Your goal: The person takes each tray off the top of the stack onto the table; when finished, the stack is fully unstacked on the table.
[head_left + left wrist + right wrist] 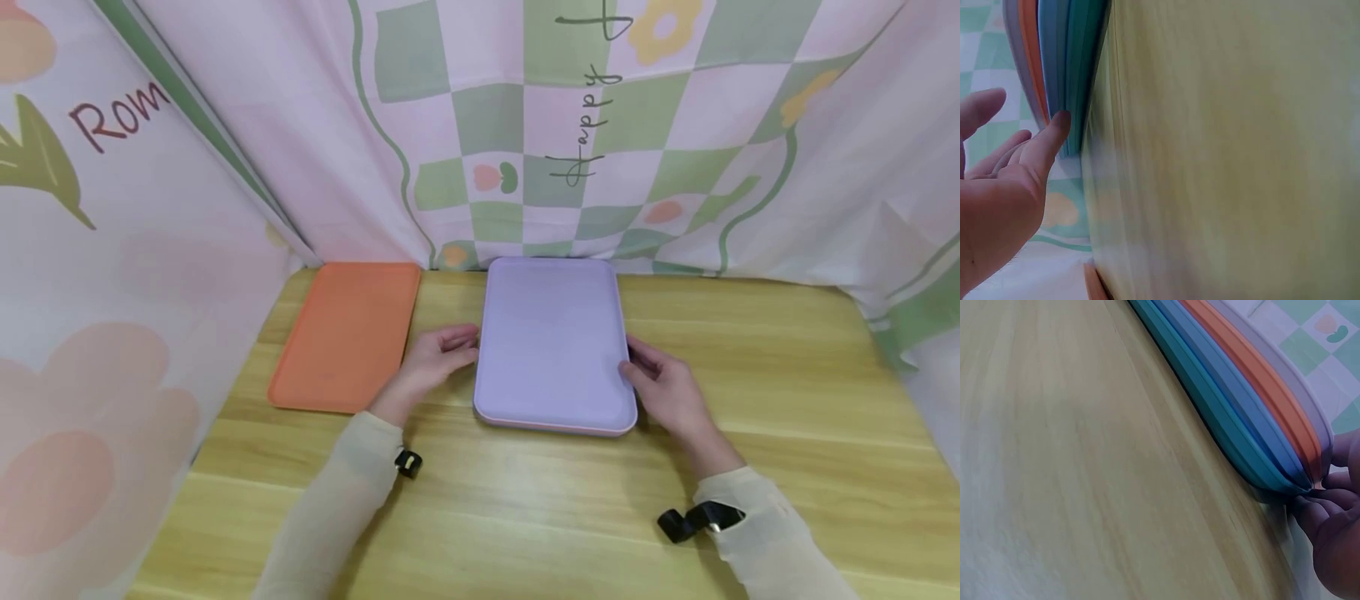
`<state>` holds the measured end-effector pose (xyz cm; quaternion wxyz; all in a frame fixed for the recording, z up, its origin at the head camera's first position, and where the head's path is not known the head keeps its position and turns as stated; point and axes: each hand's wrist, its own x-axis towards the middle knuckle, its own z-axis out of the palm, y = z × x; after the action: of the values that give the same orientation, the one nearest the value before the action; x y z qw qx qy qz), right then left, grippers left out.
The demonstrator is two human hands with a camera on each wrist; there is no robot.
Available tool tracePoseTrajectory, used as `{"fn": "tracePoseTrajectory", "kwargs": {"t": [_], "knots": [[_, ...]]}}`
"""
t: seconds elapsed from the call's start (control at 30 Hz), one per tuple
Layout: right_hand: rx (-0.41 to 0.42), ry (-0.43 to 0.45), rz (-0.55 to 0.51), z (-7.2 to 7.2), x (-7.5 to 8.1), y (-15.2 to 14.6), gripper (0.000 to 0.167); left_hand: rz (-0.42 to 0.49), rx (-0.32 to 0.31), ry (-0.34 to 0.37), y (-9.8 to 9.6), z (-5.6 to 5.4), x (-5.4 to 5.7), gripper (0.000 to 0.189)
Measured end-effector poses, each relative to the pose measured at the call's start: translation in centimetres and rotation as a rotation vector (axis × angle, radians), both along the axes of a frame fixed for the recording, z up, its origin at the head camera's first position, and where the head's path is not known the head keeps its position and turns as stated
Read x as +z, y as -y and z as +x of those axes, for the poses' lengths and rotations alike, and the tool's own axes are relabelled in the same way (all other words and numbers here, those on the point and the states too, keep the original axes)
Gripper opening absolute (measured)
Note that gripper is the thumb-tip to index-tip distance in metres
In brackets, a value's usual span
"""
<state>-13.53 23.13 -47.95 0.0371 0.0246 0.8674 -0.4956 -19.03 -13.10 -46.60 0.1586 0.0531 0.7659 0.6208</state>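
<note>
A stack of rectangular trays lies on the wooden table, its top a lilac tray (555, 342). Under that, the right wrist view shows an orange layer (1257, 369), a blue one (1233, 394) and a teal one (1207, 409) at the bottom. My right hand (667, 387) grips the stack's right edge, thumb at the lilac rim and fingers curled at the side below. At the opposite edge, my left hand (431, 362) is held with thumb and fingers spread apart, fingertips right by the stack's side and nothing in its grasp.
A single orange tray (352, 333) lies flat left of the stack, partly behind my left wrist. Along the table's (510, 517) back edge hangs a patterned curtain (487, 125), and another printed cloth (150, 275) borders the left side.
</note>
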Motion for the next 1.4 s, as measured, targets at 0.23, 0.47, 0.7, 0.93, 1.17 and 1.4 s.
{"fn": "tracePoseTrajectory", "kwargs": {"t": [0.23, 0.47, 0.7, 0.93, 1.17, 1.4], "knots": [[-0.028, 0.001, -0.061, 0.2, -0.3, -0.2, 0.055, 0.025, -0.048, 0.034, -0.8, -0.2, -0.5, 0.058], [-0.038, -0.01, -0.062, 0.1, 0.0, 0.0, 0.054, 0.02, -0.045, 0.039, -0.8, -0.3, -0.5, 0.059], [-0.037, -0.019, -0.064, 0.0, -0.1, 0.7, 0.052, 0.001, -0.026, 0.033, -0.4, -0.3, -0.4, 0.059], [-0.022, -0.012, -0.089, -0.4, 0.1, 1.9, 0.052, 0.004, -0.024, 0.018, 0.7, -0.3, -0.3, 0.059], [-0.02, -0.008, -0.106, -0.8, -0.2, 3.0, 0.052, -0.02, -0.024, 0.013, 1.9, -0.2, -0.3, 0.058], [-0.015, 0.022, -0.118, -1.1, -0.1, 4.2, 0.053, -0.069, -0.034, -0.017, 3.2, 0.0, 0.0, 0.056]]}}
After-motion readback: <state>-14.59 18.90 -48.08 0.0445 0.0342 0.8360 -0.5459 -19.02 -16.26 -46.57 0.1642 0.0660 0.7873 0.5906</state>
